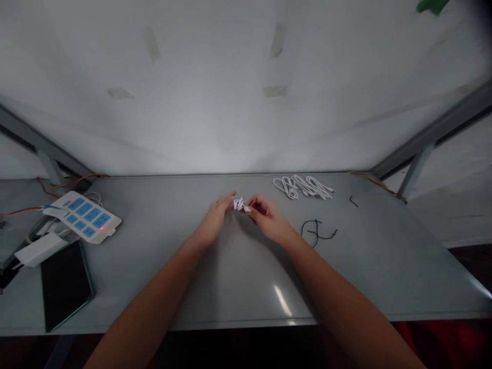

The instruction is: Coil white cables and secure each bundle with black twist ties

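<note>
A small bundle of white cable [239, 204], wound in tight coils, is between my hands over the middle of the table. My right hand [269, 219] pinches its right end between thumb and fingers. At the bundle's left side is my left hand [216, 218], with fingers stretched out and held close to the coils; whether they touch is hard to make out. Further right lie several white cables [303, 187] in loose loops near the back edge. Black twist ties [318, 230] are spread on the table to the right of my right hand.
On the left sit a white power strip [86, 215] with blue sockets and a lit red light, a white adapter [40, 249] and a dark tablet or phone [66, 284]. Another short black tie [354, 201] lies far right. A pale wall [215, 123] closes the grey table's [154, 205] back.
</note>
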{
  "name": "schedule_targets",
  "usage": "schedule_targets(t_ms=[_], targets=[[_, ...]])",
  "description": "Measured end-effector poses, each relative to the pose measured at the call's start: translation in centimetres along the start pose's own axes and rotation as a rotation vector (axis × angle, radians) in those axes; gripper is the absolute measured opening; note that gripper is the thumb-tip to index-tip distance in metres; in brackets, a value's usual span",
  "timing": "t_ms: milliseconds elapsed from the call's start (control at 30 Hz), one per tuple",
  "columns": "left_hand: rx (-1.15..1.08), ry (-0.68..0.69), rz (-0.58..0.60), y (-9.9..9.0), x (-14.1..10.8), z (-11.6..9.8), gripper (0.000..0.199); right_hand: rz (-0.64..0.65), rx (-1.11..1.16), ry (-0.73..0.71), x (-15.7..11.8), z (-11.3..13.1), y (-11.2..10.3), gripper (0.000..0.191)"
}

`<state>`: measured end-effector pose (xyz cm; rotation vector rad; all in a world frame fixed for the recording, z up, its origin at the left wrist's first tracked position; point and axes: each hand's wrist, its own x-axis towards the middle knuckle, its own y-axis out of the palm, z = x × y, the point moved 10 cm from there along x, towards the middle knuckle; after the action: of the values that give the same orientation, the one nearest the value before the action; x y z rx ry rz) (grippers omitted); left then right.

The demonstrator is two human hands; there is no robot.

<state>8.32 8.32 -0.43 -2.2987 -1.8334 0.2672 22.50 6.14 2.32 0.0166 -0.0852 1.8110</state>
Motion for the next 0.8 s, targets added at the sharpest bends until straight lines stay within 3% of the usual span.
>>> schedule_targets(t_ms=[67,133,233,367,433,533,667,800], targets=[[-0.078,-0.045,-0.013,0.2,-0.1,0.0,0.043,-0.004,-0.095,-0.035,0.0,0.3,-0.1,0.024],[-0.052,-0.004,0.031,0.7,-0.3,-1.0,0.038,-0.026,-0.109,-0.058,0.2,0.4,-0.3,0.024],[0.102,0.168,0.055,1.0,-0.9,-3.4,0.031,-0.048,-0.050,-0.036,0.6,-0.4,-0.7,0.025],[0.359,0.432,-0.059,0.8,-2.1,-5.8,0.026,-0.045,0.094,0.065,1.0,-1.8,-0.7,0.026],[0.434,0.490,-0.100,0.7,-2.2,-5.9,0.029,-0.054,0.185,0.114,1.0,-2.4,-0.7,0.028],[0.481,0.456,-0.139,0.0,-1.5,-5.0,0.027,-0.055,0.280,0.168,1.1,-3.0,-0.5,0.032],[0.449,0.388,0.029,1.2,-0.1,-3.3,0.027,-0.027,0.270,0.172,1.4,-3.1,-0.5,0.035],[0.291,0.358,0.186,2.8,-0.1,-3.0,0.033,0.012,0.301,0.170,1.5,-3.0,-0.4,0.034]])
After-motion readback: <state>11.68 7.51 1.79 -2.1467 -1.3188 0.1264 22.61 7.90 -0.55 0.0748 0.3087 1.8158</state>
